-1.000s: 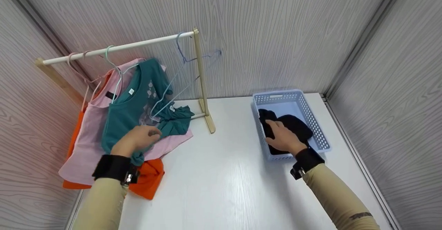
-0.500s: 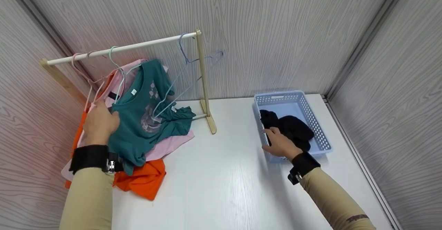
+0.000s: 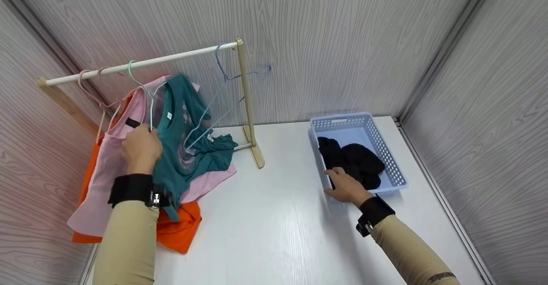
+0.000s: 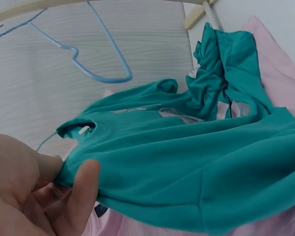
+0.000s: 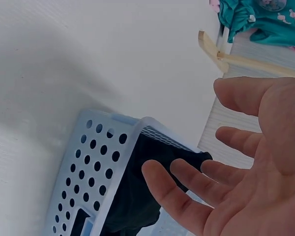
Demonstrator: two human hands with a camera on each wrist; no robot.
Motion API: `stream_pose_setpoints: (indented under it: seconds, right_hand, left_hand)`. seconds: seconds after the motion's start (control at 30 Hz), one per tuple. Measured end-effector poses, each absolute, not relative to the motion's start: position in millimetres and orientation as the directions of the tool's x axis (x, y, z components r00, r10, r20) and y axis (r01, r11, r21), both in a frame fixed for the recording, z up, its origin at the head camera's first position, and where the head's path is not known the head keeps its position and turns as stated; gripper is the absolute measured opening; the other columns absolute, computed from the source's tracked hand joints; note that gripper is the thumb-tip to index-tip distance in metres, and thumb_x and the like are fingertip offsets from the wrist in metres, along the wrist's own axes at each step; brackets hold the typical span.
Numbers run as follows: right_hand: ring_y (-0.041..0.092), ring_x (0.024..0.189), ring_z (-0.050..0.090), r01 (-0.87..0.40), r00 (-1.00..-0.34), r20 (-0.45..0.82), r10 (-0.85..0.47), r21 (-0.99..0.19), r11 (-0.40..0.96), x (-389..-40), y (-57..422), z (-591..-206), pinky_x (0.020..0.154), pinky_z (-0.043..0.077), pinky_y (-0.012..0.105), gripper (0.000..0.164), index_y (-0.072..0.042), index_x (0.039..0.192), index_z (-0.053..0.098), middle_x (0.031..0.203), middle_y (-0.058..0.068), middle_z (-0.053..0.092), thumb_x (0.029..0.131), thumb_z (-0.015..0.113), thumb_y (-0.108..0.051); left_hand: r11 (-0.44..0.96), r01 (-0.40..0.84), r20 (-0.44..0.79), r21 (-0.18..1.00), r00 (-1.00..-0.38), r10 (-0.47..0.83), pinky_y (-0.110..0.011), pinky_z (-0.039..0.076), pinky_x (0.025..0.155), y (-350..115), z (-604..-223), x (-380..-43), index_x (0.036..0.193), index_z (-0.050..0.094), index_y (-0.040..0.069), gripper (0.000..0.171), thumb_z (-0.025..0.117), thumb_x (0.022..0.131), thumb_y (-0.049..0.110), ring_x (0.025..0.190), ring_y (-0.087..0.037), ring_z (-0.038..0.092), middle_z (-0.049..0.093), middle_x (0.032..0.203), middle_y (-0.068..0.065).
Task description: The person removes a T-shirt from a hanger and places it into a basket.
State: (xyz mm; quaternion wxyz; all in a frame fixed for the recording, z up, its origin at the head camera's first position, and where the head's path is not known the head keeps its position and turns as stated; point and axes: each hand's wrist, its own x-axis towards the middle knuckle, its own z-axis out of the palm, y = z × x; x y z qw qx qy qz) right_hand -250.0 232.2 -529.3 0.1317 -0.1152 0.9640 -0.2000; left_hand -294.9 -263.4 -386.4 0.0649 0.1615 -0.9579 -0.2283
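Note:
At the rack on the left, my left hand (image 3: 141,150) pinches the shoulder of a teal T-shirt (image 3: 173,141), beside the arm of a mint-green hanger (image 3: 131,67). The left wrist view shows thumb and fingers closed on the edge of this shirt (image 4: 177,169), its neckline gaping beyond them. The rest of the shirt hangs down from the hanger, its far sleeve bunched low. My right hand (image 3: 347,189), fingers spread and relaxed, is over the near left corner of a light-blue basket (image 3: 342,117). Black clothing (image 3: 363,158) lies in the basket, below the fingers.
Pink (image 3: 107,169) and orange (image 3: 182,229) garments hang behind the teal shirt, their hems on the white table (image 3: 274,221). A bare blue hanger (image 3: 218,60) hangs at the right end of the rack's rail (image 3: 171,57). Grey wood-grain walls enclose the table.
My left hand has moved left and up from the front of the teal shirt to its shoulder and taken hold. My right hand has drawn slightly back toward the basket's near corner.

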Motion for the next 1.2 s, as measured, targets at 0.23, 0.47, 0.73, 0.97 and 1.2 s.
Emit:
stream_pose_setpoints:
  seconds: [0.23,0.47,0.73,0.97,1.2]
  right_hand:
    - [0.043,0.122,0.054,-0.142,-0.929,-0.248,-0.273,-0.443,0.885,-247.7,231.4,-529.6,0.097,0.046,0.054,0.059,-0.002,0.145,0.04,0.148,0.028,0.037,0.094,0.061,-0.023]
    - [0.043,0.125,0.051,-0.153,-0.92,-0.256,-0.297,-0.464,0.872,-246.1,232.9,-530.2,0.1,0.044,0.055,0.058,-0.001,0.145,0.04,0.146,0.029,0.038,0.095,0.06,-0.023]
    - [0.041,0.129,0.048,-0.145,-0.913,-0.276,-0.301,-0.471,0.87,-244.2,231.0,-531.3,0.103,0.042,0.054,0.056,-0.002,0.145,0.041,0.146,0.027,0.04,0.096,0.059,-0.024]
    - [0.041,0.132,0.046,-0.144,-0.902,-0.3,-0.309,-0.468,0.872,-242.1,232.7,-537.7,0.105,0.041,0.054,0.054,-0.003,0.144,0.043,0.146,0.024,0.041,0.097,0.058,-0.025]
    - [0.041,0.129,0.048,-0.161,-0.9,-0.293,-0.324,-0.467,0.869,-240.0,235.0,-541.0,0.104,0.042,0.054,0.052,-0.002,0.141,0.046,0.142,0.025,0.046,0.095,0.059,-0.022]
  left_hand:
    - [0.853,-0.228,0.111,0.469,-0.943,-0.313,-0.062,0.04,0.091,-260.0,-379.9,-294.0,0.128,0.053,-0.005,0.04,0.035,0.106,0.022,0.106,-0.053,0.052,0.057,0.12,-0.034]
    - [0.889,-0.181,0.218,0.421,-0.931,-0.293,-0.064,0.04,0.088,-260.8,-352.8,-290.8,0.12,0.058,-0.002,0.036,0.039,0.105,0.024,0.107,-0.055,0.052,0.059,0.117,-0.034]
    - [0.918,-0.121,0.286,0.378,-0.928,-0.24,-0.063,0.039,0.089,-275.7,-334.6,-275.8,0.13,0.055,-0.001,0.036,0.04,0.105,0.021,0.102,-0.053,0.052,0.06,0.12,-0.032]
    - [0.939,-0.076,0.261,0.335,-0.95,-0.17,-0.064,0.038,0.087,-296.7,-348.8,-259.9,0.13,0.054,0.0,0.034,0.043,0.105,0.02,0.094,-0.053,0.054,0.06,0.115,-0.034]
    - [0.952,-0.06,0.188,0.301,-0.975,-0.12,-0.062,0.04,0.074,-325.3,-370.1,-244.6,0.129,0.056,0.003,0.033,0.042,0.104,0.02,0.089,-0.052,0.052,0.058,0.114,-0.035]
